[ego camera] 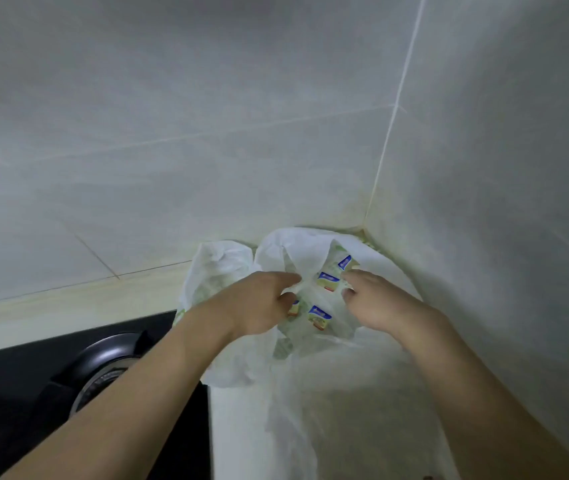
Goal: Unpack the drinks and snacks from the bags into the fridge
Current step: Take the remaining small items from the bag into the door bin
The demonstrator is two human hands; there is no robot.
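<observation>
In the tiled corner, left hand [259, 303] and right hand [376, 303] grip the bag [311, 251].

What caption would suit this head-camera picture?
Both hands, left hand and right hand, open a thin white plastic bag of small cartons.

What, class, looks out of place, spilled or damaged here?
Nothing stands out. The white bag sits in the tiled corner beside the stove. The left hand and right hand pull its mouth apart over the cartons. Nothing looks spilled or torn, though blur hides fine detail.
</observation>
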